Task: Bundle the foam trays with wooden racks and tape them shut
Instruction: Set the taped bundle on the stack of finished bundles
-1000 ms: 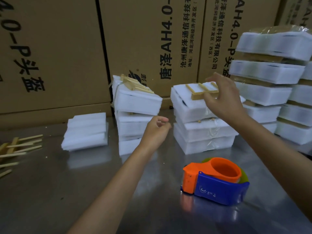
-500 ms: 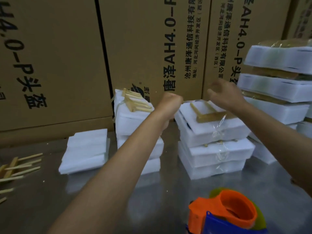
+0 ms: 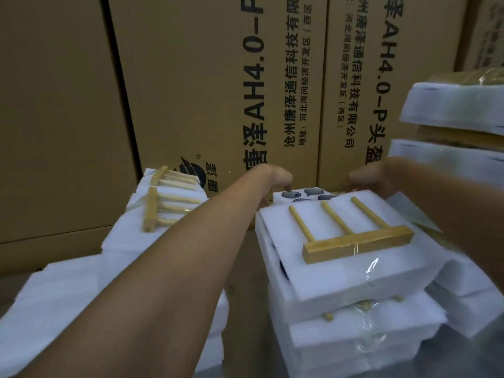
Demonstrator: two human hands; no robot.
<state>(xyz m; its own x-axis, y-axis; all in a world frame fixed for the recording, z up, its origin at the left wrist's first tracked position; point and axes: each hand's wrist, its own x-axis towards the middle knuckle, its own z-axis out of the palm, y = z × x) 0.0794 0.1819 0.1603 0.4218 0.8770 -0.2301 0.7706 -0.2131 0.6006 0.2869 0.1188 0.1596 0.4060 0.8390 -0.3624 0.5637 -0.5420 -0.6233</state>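
A white foam sheet (image 3: 341, 263) tops the middle stack, and a wooden rack (image 3: 351, 233) with three pegs lies on it. Behind it shows the far end of a foam tray (image 3: 305, 195) with dark round holes. My left hand (image 3: 275, 175) reaches past the stack, and its curled fingers grip the tray's far left corner. At the far right edge, my right hand (image 3: 379, 178) curls over that same layer, with its fingertips hidden. Clear tape (image 3: 371, 268) runs down the front of the stack.
A second foam stack (image 3: 163, 241) at the left carries wooden racks (image 3: 158, 200). Taped bundles (image 3: 450, 110) are piled high at the right. Tall cardboard boxes (image 3: 191, 91) wall off the back. Loose foam sheets (image 3: 54, 309) lie at lower left.
The view has moved in close over the middle stack, and the tape dispenser is out of sight. Both hands have gone from above the rack to the stack's far edge.
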